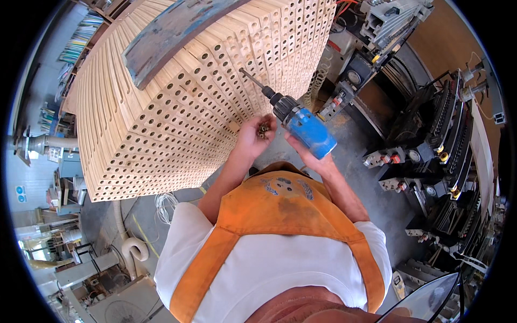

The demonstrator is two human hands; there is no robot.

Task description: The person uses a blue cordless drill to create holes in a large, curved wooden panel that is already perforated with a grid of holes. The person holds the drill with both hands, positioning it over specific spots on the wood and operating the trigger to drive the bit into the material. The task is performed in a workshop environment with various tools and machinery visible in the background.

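Observation:
My left hand (249, 142) is cupped around several small brass-coloured threaded inserts (263, 130), close to the drilled face of a big stack of wooden pieces (177, 121). My right hand (308, 154) grips a blue cordless drill (308, 131), its handle hidden under the body. From the black chuck a long driver bit (251, 78) points up and left at the stack; whether its tip touches the wood I cannot tell. Rows of round holes cover that face. Many holes toward the left and the upper edge show dark metal rings, while those farther right look plain.
A worn, blue-stained board (167, 40) lies across the top of the stack. Machinery with gauges and dark frames (431, 145) stands along the right. A coiled white cable (166, 207) and a flexible hose (134, 250) are on the floor at left. Shelves (81, 40) stand behind.

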